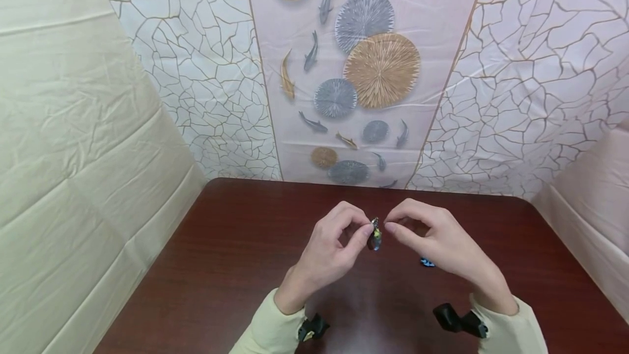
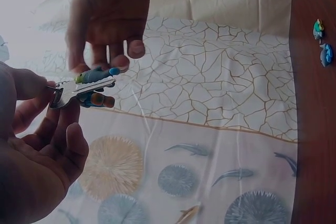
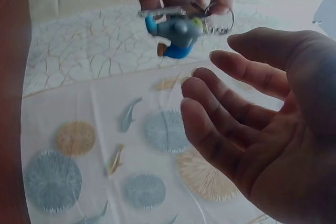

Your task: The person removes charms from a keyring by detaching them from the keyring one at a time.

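Observation:
My left hand (image 1: pixel 330 246) pinches a key ring (image 3: pixel 232 20) between thumb and fingers, over the table. A silver key (image 2: pixel 89 88) and a small grey-and-blue figure charm (image 3: pixel 178 29) hang from the ring on a short chain. The left wrist view shows another blue-and-orange part (image 2: pixel 100 99) below the key. Just to the right, my right hand (image 1: pixel 439 238) hovers with its fingers loosely bent. In the right wrist view a gap shows between its thumb and fingers, and nothing is held there.
On the dark red-brown table (image 1: pixel 236 266) lies a small blue figure (image 1: pixel 427 262), under the right hand. The left wrist view shows it (image 2: pixel 326 54) beside a green-and-yellow figure (image 2: pixel 318 29). A patterned cloth (image 1: pixel 344 124) hangs behind the table, with plain cream cloth (image 1: pixel 88 168) at left.

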The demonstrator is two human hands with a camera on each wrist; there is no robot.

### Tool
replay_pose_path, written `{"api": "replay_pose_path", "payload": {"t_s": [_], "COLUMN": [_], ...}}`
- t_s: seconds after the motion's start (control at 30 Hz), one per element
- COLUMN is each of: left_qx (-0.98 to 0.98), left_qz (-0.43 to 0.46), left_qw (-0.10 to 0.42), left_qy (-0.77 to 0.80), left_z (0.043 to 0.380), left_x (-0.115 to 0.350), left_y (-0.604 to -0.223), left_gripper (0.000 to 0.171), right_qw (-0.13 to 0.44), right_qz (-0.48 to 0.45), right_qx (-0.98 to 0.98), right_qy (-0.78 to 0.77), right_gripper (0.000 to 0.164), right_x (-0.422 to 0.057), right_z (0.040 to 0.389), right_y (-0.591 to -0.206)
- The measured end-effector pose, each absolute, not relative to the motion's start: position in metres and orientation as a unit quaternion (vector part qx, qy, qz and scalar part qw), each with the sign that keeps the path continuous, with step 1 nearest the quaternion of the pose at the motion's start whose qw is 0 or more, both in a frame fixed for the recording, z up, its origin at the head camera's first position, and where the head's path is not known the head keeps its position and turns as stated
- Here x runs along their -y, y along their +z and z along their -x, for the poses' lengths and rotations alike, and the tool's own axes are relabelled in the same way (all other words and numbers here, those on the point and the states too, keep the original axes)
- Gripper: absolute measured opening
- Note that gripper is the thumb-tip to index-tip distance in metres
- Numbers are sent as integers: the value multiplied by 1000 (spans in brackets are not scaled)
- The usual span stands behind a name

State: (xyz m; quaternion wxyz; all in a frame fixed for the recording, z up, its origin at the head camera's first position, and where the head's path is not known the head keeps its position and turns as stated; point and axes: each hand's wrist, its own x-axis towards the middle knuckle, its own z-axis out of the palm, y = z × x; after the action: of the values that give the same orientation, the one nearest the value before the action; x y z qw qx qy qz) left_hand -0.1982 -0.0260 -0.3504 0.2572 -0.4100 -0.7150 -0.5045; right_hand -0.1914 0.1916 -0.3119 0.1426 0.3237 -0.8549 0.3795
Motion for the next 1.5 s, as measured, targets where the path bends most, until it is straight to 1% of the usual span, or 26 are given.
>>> {"api": "replay_pose_path", "payload": {"t_s": [0.17, 0.47, 0.73, 1.0, 1.17, 1.27, 1.5], "left_qx": [713, 704, 704, 702, 698, 691, 666], "left_qz": [416, 432, 437, 438, 437, 442, 464], "left_qw": [264, 274, 277, 297, 310, 317, 329], "left_qy": [-499, -492, -486, -477, -475, -477, -482], "left_z": [198, 199, 198, 198, 198, 198, 199], "left_x": [27, 28, 28, 30, 30, 31, 32], "left_y": [-350, -350, -348, -347, -347, -346, -344], "left_gripper": [5, 5, 4, 4, 3, 3, 4], "right_qw": [145, 192, 196, 211, 223, 228, 229], "right_qz": [-341, -354, -366, -416, -432, -421, -338], "right_qx": [832, 814, 787, 744, 734, 746, 784], "right_qy": [413, 419, 457, 479, 474, 464, 468], "right_gripper": [22, 22, 25, 33, 36, 34, 29], "right_x": [-182, -173, -172, -165, -162, -164, -166], "right_z": [189, 189, 183, 180, 182, 181, 177], "right_y": [-313, -320, -321, -323, -323, -320, -316]}}
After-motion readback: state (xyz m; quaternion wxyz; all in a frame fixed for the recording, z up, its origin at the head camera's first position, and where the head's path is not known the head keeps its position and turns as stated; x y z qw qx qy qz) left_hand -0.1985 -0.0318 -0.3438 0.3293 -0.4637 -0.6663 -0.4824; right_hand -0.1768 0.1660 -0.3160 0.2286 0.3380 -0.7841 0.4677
